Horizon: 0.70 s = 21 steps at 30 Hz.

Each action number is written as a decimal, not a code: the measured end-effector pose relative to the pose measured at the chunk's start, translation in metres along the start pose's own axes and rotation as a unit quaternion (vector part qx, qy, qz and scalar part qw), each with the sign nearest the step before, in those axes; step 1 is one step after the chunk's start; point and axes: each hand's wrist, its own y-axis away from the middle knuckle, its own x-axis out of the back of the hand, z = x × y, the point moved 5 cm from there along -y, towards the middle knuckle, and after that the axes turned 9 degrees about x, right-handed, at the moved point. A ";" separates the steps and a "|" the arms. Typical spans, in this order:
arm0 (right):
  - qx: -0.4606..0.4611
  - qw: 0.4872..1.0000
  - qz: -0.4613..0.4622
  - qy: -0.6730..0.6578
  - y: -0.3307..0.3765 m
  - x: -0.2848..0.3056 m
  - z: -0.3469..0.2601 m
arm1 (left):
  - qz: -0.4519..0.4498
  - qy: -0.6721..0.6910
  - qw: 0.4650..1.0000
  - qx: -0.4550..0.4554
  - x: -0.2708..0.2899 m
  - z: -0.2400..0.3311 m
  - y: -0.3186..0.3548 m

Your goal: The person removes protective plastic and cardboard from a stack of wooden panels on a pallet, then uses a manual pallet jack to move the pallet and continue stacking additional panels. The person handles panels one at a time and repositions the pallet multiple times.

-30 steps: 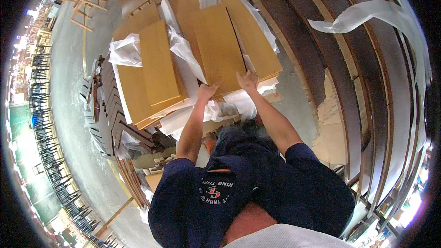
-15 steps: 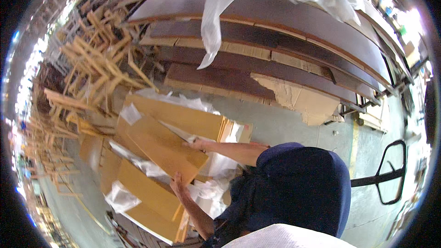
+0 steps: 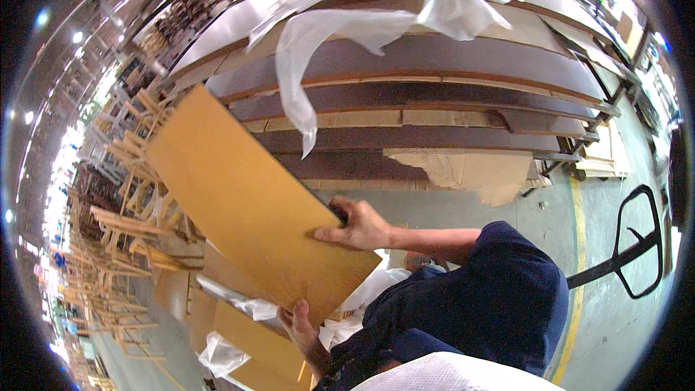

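Note:
A long tan wooden board (image 3: 239,195) is raised and tilted in front of me, its far end up and to the left. My right hand (image 3: 358,224) is closed on its right-hand long edge, thumb on the broad face and fingers round the dark edge. At the board's near lower edge, my left hand (image 3: 300,327) grips with the thumb on the face; its other fingers are partly hidden behind. Below the board lie other tan panels (image 3: 264,358) with white foam wrapping (image 3: 221,355) between and over them.
Long dark panels (image 3: 347,99) are stacked on a metal rack ahead, with a white plastic sheet (image 3: 293,94) hanging over them. Torn cardboard (image 3: 470,170) sticks out below. Wooden chair frames (image 3: 130,224) crowd the left. A black pallet-truck handle (image 3: 637,246) stands at right.
Both hands have lifted the board off the panels below and tipped it up, so it comes closer and its far end rises. The view has also shifted.

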 end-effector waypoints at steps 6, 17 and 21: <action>0.086 0.985 0.140 -0.053 -0.001 0.152 -0.108 | -0.233 -0.118 0.954 -0.147 -0.173 0.069 0.018; 0.067 0.940 0.230 0.243 -0.099 0.419 -0.155 | -0.572 0.035 0.818 -0.058 -0.505 0.185 0.056; 0.025 0.946 0.264 0.187 -0.134 0.495 -0.155 | -0.593 -0.004 0.802 -0.066 -0.611 0.198 0.045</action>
